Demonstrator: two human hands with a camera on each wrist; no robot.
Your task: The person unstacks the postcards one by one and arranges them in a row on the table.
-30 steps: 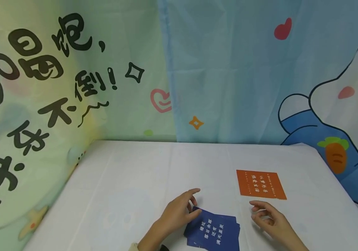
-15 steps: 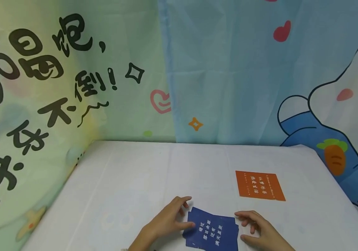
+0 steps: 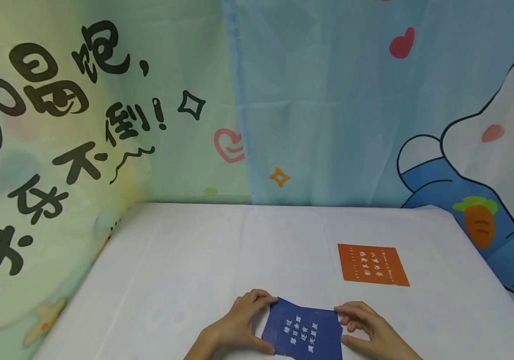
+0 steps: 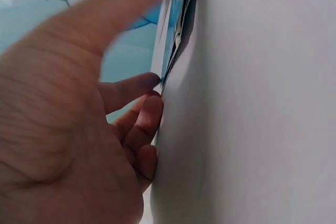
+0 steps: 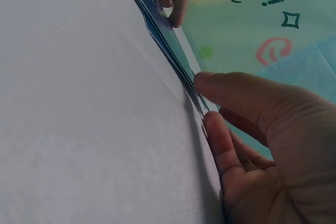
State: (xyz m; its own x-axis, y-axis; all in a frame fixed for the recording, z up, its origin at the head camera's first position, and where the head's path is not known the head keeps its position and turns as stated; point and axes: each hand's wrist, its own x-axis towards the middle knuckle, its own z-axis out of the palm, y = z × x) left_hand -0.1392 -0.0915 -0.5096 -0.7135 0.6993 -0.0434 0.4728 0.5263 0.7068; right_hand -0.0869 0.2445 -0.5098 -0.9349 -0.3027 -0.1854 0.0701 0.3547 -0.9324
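A small stack of blue cards (image 3: 304,332) with white writing lies at the near edge of the white table (image 3: 194,250). My left hand (image 3: 257,312) grips the stack's left edge, fingers curled at the top corner and thumb at the lower corner. My right hand (image 3: 349,325) grips the right edge the same way. In the left wrist view my left hand's (image 4: 144,103) fingertips press against the stack's edge (image 4: 178,30). The right wrist view shows my right hand (image 5: 207,100) pinching the slightly fanned stack (image 5: 168,35).
A single orange card (image 3: 371,264) lies flat on the table to the right, beyond my right hand. Printed cloth backdrops (image 3: 329,110) hang along the table's far and left sides. The table's right edge drops away near the rabbit print.
Both hands have come in from either side onto the blue stack and taken hold of its edges. The loosely spread cards have been pushed into a tidier pile.
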